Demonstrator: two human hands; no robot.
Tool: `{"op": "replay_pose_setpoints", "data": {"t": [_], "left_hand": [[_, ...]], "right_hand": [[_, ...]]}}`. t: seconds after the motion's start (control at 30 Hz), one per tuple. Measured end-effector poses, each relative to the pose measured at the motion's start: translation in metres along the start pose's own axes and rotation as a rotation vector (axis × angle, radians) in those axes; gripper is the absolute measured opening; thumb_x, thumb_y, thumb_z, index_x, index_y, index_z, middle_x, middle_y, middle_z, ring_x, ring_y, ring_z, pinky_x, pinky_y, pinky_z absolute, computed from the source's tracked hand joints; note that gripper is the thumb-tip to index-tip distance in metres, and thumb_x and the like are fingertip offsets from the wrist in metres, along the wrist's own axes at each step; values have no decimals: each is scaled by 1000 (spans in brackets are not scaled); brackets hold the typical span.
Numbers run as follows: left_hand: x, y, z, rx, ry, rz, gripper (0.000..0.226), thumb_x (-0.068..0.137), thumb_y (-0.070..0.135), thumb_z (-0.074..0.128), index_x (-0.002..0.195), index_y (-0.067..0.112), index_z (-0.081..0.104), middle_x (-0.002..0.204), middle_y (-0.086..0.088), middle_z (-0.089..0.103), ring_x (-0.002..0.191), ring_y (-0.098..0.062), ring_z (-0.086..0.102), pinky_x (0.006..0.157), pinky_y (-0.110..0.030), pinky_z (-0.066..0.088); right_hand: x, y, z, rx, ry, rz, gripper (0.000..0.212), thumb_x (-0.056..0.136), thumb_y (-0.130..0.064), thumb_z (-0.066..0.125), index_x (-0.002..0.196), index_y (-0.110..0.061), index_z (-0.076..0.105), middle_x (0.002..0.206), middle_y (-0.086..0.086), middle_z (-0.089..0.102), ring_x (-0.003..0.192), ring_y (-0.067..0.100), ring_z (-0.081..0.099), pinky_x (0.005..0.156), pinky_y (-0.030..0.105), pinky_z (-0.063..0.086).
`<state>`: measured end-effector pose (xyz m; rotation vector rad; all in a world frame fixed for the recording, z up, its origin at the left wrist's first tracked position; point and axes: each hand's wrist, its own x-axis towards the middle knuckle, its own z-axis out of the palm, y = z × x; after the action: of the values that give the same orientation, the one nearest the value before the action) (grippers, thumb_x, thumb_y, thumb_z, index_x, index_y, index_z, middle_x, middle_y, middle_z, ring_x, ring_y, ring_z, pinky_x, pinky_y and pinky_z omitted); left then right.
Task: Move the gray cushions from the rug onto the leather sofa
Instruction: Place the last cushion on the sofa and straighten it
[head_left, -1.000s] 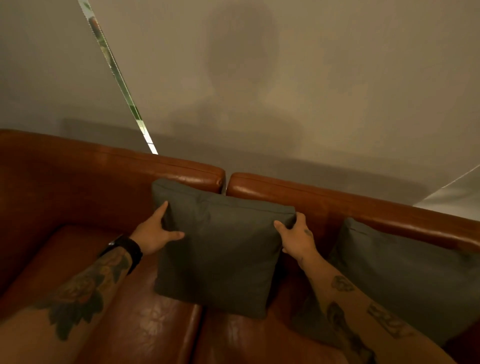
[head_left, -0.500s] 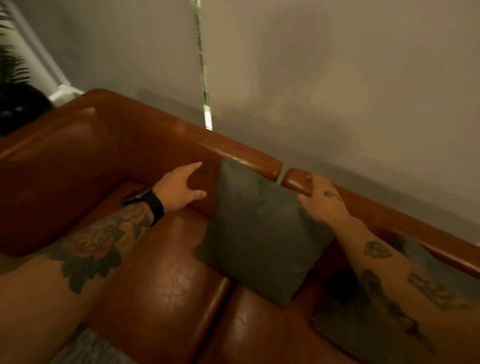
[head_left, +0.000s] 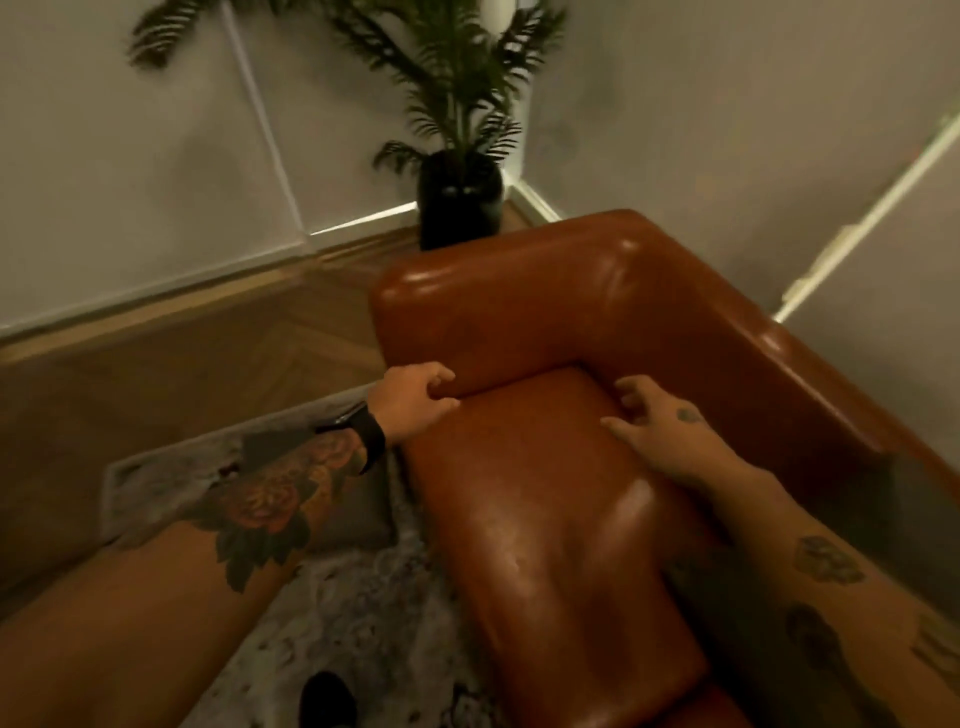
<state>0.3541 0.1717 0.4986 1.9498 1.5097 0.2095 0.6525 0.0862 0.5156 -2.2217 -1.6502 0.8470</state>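
Far left, wood floor (head_left: 171, 374) runs to the wall; nearer, the pale patterned rug (head_left: 363, 597) lies beside the sofa; one gray cushion (head_left: 348, 525) rests flat on the rug, partly hidden under the left forearm, just beside the sofa's front edge; so at least one cushion is left to move, by my read; whether more lie on the rug I cannot tell, the arm and frame edge cut it off. A dark shape (head_left: 327, 701) at bottom centre is possibly a shoe, too blurred to say. Left hand (head_left: 413, 400) with a black wrist band (head_left: 371, 441) hangs at the front corner of the armrest; fingers loosely curled, holding nothing; contact with the leather not clear. Behind, a potted palm (head_left: 460, 156) stands in the room corner, apart from the sofa. Centre, leather sofa (head_left: 545, 519): the seat pad and armrest shown here are bare, no cushion on this end. Right hand (head_left: 657, 423) hovers over or rests on the seat pad near the back corner; fingers spread and bent, empty. Far right, a dark gray patch (head_left: 904, 499) shows against the backrest behind the right forearm; likely a cushion already placed, but dim and partly covered, so not certain. Judgement: task partway; both hands free; next pickup looks like the cushion on the rug at left.
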Motion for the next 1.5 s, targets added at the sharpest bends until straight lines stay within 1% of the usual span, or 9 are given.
{"op": "replay_pose_setpoints", "data": {"t": [0.27,0.6,0.73,0.93,1.07,1.2,1.37,1.43,1.5], "left_hand": [[-47,-238,-135,-48,99,-306,40,90,29,64,125,10,62,125,-13,65,116,-29,59,93,-33,44],[-66,-381,-162,-224,67,-559,36,95,29,58,127,12,58,124,-7,62,110,-26,60,88,-35,46],[-57,-417,-144,-244,35,-646,40,95,32,57,126,6,58,124,-8,63,108,-27,59,89,-32,44],[-23,-478,-103,-295,8,-794,47,96,33,55,137,11,50,137,-11,55,117,-29,56,96,-36,44],[-4,-525,-47,-403,-104,-879,38,97,30,54,131,12,50,128,-10,51,116,-31,52,103,-36,39],[26,-595,15,-415,-132,-904,60,93,33,60,146,14,39,152,-9,41,134,-31,45,104,-31,36],[66,-693,97,-387,-260,-949,83,89,48,59,154,16,19,162,-5,24,145,-30,31,115,-39,29],[82,-733,132,-404,-254,-925,81,89,46,61,154,20,20,161,-4,26,143,-30,33,113,-41,31],[98,-762,159,-502,-208,-899,76,88,36,66,151,21,27,155,-2,36,136,-31,42,106,-43,39]], "right_hand": [[66,-221,151,-20,-239,-147,58,94,-49,60,144,-29,40,142,4,54,124,28,54,88,34,42],[120,-312,265,-45,-472,-99,58,99,-39,58,149,-16,39,147,10,50,135,30,45,103,34,37],[150,-313,303,-27,-527,-23,56,98,-36,59,146,-11,43,139,12,54,125,30,54,104,45,45],[216,-294,376,0,-616,100,54,96,-35,63,141,-11,48,126,11,61,115,30,59,98,42,50],[242,-258,433,-33,-650,212,50,96,-34,62,140,-13,51,130,9,60,117,28,58,89,29,43],[270,-211,511,-33,-676,298,36,96,-34,63,127,-18,57,131,8,63,105,19,54,83,28,40],[304,-142,614,-54,-653,420,48,94,-34,64,136,-14,54,136,10,61,123,31,57,99,39,47],[325,-114,666,-34,-650,450,47,93,-28,67,134,-8,55,137,14,60,124,35,56,104,47,46],[345,-97,704,-14,-643,467,44,93,-26,67,131,-7,55,134,10,56,123,30,55,103,42,44]]}}
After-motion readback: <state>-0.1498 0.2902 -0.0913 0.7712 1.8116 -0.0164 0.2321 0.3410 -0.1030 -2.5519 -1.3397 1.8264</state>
